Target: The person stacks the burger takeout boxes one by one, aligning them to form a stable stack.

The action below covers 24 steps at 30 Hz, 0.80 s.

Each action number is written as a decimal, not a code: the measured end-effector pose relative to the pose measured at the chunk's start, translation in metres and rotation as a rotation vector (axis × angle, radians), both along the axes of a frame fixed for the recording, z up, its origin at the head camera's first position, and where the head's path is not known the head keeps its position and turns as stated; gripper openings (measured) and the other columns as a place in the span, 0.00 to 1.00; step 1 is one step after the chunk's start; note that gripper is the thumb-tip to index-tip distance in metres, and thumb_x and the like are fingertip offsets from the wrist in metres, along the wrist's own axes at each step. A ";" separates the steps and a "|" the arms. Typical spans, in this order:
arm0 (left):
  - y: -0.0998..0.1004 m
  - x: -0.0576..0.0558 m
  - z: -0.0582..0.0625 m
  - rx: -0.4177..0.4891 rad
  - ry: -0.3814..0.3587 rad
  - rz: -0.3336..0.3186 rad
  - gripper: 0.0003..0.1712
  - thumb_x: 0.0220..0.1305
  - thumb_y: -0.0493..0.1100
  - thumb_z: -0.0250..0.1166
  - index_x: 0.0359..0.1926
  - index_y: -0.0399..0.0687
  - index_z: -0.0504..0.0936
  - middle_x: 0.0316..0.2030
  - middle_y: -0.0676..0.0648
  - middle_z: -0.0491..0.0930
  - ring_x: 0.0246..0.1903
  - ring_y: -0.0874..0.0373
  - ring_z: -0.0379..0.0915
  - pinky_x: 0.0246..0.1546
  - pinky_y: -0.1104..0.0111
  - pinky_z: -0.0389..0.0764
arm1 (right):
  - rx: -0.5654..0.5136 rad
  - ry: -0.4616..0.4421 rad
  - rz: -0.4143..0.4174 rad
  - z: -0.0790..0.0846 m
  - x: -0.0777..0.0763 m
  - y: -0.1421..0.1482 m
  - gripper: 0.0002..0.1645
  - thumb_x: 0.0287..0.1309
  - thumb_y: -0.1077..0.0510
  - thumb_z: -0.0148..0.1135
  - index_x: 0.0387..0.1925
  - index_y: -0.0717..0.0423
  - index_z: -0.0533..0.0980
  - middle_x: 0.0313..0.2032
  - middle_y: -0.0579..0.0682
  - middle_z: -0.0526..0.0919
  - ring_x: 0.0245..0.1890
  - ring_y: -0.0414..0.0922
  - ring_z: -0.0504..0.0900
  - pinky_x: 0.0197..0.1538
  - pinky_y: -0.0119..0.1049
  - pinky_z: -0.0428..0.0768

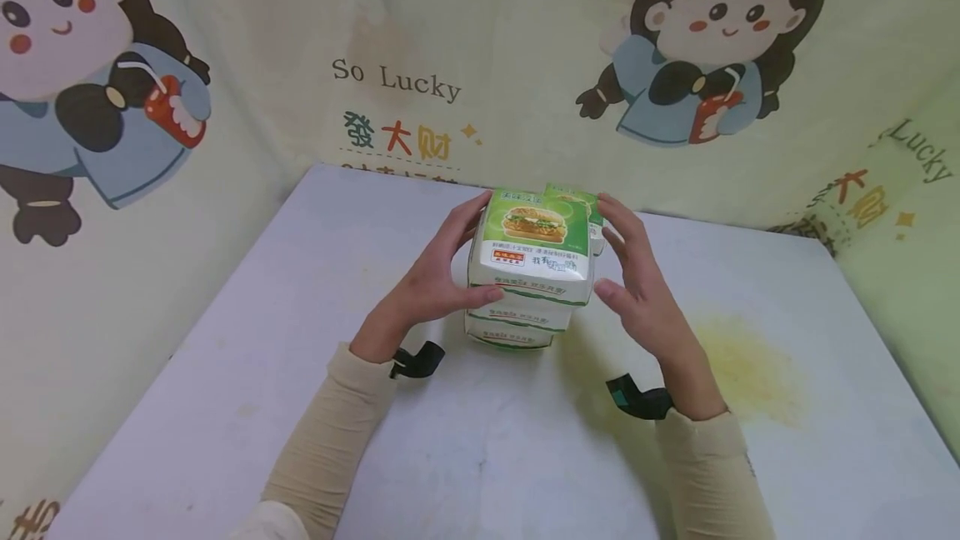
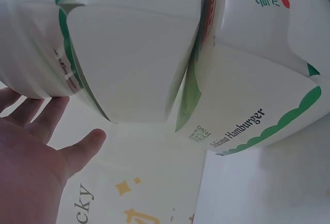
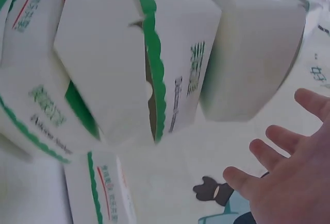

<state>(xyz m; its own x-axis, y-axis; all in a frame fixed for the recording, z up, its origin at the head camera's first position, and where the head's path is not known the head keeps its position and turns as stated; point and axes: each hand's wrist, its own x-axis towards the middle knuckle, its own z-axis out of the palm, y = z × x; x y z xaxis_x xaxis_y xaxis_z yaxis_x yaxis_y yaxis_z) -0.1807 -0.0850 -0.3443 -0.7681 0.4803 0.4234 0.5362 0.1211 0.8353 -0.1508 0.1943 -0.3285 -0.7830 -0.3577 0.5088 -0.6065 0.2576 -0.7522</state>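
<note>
Three burger boxes (image 1: 525,273) are standing in one stack between your two hands.
The stack is sitting toward the far edge of the desk (image 1: 360,240), roughly midway between its left and right edges; a fourth box (image 1: 576,192) is standing just behind it, by that far edge. Your left hand (image 1: 438,269) is resting its fingertips on the top box's left side while its thumb is lying across the front; how firmly it is pressing, the views are not showing. Your right hand (image 1: 645,294) is hovering with fingers spread just beside the stack's right side, gripping nothing. A printed cloth (image 1: 525,107) is hanging behind the far edge.
</note>
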 end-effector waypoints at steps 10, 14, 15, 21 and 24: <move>-0.005 -0.002 -0.004 -0.009 0.044 0.005 0.60 0.50 0.45 0.74 0.78 0.62 0.47 0.75 0.57 0.52 0.74 0.61 0.51 0.74 0.54 0.58 | 0.080 -0.117 -0.160 -0.009 -0.031 0.028 0.40 0.69 0.56 0.52 0.77 0.46 0.49 0.77 0.45 0.47 0.77 0.48 0.46 0.76 0.62 0.47; -0.006 -0.002 -0.005 -0.016 0.042 0.010 0.59 0.51 0.44 0.74 0.78 0.62 0.47 0.75 0.57 0.52 0.73 0.60 0.52 0.74 0.53 0.58 | 0.184 -0.172 -0.222 -0.010 -0.048 0.031 0.43 0.68 0.51 0.57 0.77 0.46 0.48 0.78 0.48 0.46 0.78 0.53 0.46 0.75 0.63 0.49; -0.006 -0.002 -0.005 -0.016 0.042 0.009 0.59 0.51 0.44 0.74 0.78 0.62 0.47 0.75 0.57 0.52 0.73 0.60 0.52 0.74 0.53 0.58 | 0.214 -0.188 -0.236 -0.010 -0.052 0.032 0.44 0.68 0.50 0.58 0.77 0.46 0.48 0.78 0.49 0.45 0.78 0.54 0.46 0.75 0.64 0.50; -0.005 -0.002 -0.006 -0.017 0.048 0.009 0.60 0.51 0.44 0.75 0.78 0.63 0.47 0.75 0.57 0.52 0.73 0.61 0.52 0.73 0.53 0.60 | 0.370 -0.289 -0.311 -0.014 -0.077 0.036 0.46 0.66 0.45 0.59 0.77 0.44 0.47 0.79 0.51 0.41 0.78 0.56 0.44 0.73 0.68 0.51; -0.005 -0.003 -0.006 -0.019 0.054 0.017 0.60 0.50 0.45 0.76 0.78 0.62 0.48 0.74 0.57 0.53 0.72 0.61 0.53 0.72 0.53 0.61 | 0.432 -0.321 -0.337 -0.017 -0.090 0.040 0.47 0.66 0.44 0.58 0.78 0.45 0.46 0.79 0.52 0.39 0.78 0.57 0.42 0.71 0.70 0.51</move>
